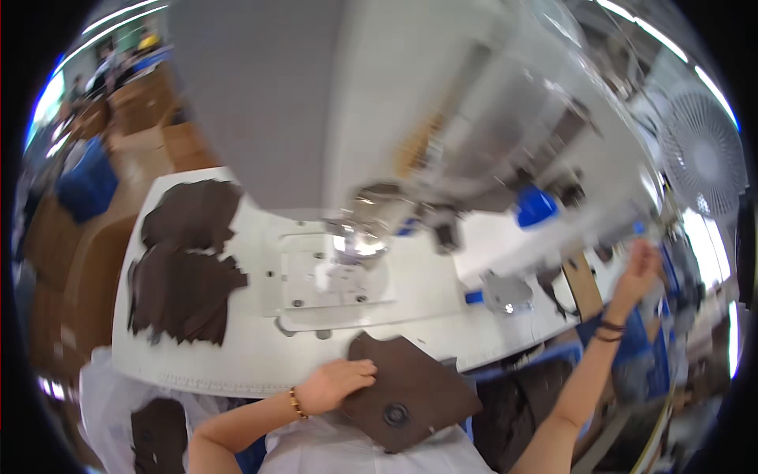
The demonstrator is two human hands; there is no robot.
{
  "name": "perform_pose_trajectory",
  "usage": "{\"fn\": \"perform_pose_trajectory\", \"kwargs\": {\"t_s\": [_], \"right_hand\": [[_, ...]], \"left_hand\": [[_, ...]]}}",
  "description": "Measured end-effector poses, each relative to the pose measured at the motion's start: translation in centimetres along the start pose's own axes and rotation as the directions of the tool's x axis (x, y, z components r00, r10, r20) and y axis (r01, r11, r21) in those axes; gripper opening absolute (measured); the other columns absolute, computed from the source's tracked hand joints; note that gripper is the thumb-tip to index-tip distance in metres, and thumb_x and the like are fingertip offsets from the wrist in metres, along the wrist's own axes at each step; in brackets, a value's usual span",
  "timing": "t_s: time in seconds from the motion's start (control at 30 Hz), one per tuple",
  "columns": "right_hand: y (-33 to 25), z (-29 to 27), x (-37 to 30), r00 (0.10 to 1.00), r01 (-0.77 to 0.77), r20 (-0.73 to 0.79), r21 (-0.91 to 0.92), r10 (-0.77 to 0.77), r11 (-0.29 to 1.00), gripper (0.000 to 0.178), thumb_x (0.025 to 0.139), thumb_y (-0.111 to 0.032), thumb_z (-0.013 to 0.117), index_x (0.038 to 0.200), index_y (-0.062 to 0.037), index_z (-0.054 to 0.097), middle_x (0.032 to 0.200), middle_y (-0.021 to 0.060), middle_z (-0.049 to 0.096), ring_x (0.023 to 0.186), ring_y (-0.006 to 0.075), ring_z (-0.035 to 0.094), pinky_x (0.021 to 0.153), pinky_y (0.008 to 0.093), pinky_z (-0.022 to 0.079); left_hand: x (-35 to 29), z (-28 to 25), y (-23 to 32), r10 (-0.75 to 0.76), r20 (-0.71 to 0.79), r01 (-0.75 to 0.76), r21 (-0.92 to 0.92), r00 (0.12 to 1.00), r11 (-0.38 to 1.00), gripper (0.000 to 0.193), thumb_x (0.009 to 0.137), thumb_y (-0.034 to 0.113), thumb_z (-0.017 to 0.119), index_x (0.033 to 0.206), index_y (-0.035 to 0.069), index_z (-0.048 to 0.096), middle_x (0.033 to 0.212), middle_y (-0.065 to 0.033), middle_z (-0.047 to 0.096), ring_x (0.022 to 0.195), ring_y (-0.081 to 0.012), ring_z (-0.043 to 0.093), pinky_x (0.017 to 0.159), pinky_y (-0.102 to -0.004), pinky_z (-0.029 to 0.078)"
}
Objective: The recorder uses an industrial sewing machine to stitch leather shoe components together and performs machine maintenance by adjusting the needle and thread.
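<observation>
A flat dark brown fabric piece with a round black ring-shaped part lies over my lap at the table's front edge. My left hand grips its left edge, thumb out of sight and fingers bent over the top. My right hand is stretched far out to the right, above the table's end. Motion smears its fingers, and a small blue thing shows just beyond them. I cannot make out whether the hand touches it. A sewing machine, blurred, stands over the middle of the table.
Stacked dark brown pieces lie on the left of the white table. A metal plate is set into its middle. Right of it are a clear-and-blue part and a brown board. A fan stands at far right.
</observation>
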State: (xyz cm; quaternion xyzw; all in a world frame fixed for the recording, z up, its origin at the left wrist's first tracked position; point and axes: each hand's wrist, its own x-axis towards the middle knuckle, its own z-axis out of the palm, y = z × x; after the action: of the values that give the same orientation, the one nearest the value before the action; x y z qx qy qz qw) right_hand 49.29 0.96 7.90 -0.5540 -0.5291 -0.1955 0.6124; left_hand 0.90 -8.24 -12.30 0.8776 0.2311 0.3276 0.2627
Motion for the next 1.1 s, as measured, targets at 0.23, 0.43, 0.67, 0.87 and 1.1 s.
{"fn": "perform_pose_trajectory", "kwargs": {"t_s": [0.23,0.43,0.67,0.87,1.1], "right_hand": [[-0.1,2.5,-17.1,0.502,0.196,0.856,-0.254,0.125,0.947,0.019,0.070,-0.004,0.063,0.089,0.0003,0.061,0.087,0.0142,0.063,0.081,0.0316,0.060,0.071,0.0364,0.047],[4.7,3.2,-18.5,0.429,0.458,0.903,-0.197,-0.022,0.867,0.024,0.070,-0.001,0.051,0.094,-0.0034,0.058,0.081,0.0118,0.058,0.080,0.0296,0.057,0.073,0.0399,0.046],[-5.6,2.9,-19.8,0.402,0.023,0.914,0.047,-0.052,0.999,0.019,0.085,-0.002,0.045,0.103,0.0024,0.053,0.084,0.0188,0.053,0.080,0.0346,0.055,0.070,0.0360,0.045],[-14.3,2.7,-19.3,0.343,-0.097,0.901,0.315,-0.266,0.944,0.029,0.083,-0.013,0.055,0.111,-0.0052,0.053,0.075,0.0115,0.054,0.065,0.0283,0.054,0.056,0.0374,0.044],[-15.8,7.5,-23.7,0.402,0.184,0.851,0.285,-0.337,0.941,0.031,0.080,-0.024,0.061,0.104,-0.0054,0.056,0.066,0.0057,0.047,0.063,0.0201,0.053,0.051,0.0313,0.044]], "left_hand": [[-0.4,-0.6,-0.3,-0.158,-0.198,0.144,-0.085,0.967,0.986,0.027,0.071,0.004,0.056,0.099,0.003,0.059,0.113,-0.0151,0.057,0.111,-0.0299,0.052,0.090,-0.0361,0.040],[0.0,0.5,0.8,-0.173,-0.212,0.191,0.067,0.962,0.979,0.030,0.067,0.008,0.061,0.095,0.016,0.065,0.123,-0.0112,0.047,0.112,-0.0320,0.044,0.092,-0.0388,0.035],[0.7,1.6,0.8,-0.120,-0.213,0.144,0.102,0.970,0.984,0.035,0.068,0.004,0.060,0.102,0.012,0.060,0.114,-0.0102,0.054,0.094,-0.0277,0.055,0.084,-0.0377,0.041],[1.8,2.0,1.4,-0.146,-0.242,0.184,0.143,0.959,0.972,0.032,0.068,0.000,0.066,0.098,0.010,0.062,0.105,-0.0096,0.059,0.091,-0.0257,0.057,0.078,-0.0351,0.044],[1.6,2.6,1.9,-0.203,-0.316,0.266,0.171,0.927,0.949,0.038,0.065,-0.002,0.059,0.102,0.009,0.062,0.104,-0.0091,0.059,0.093,-0.0264,0.057,0.079,-0.0350,0.044]]}}
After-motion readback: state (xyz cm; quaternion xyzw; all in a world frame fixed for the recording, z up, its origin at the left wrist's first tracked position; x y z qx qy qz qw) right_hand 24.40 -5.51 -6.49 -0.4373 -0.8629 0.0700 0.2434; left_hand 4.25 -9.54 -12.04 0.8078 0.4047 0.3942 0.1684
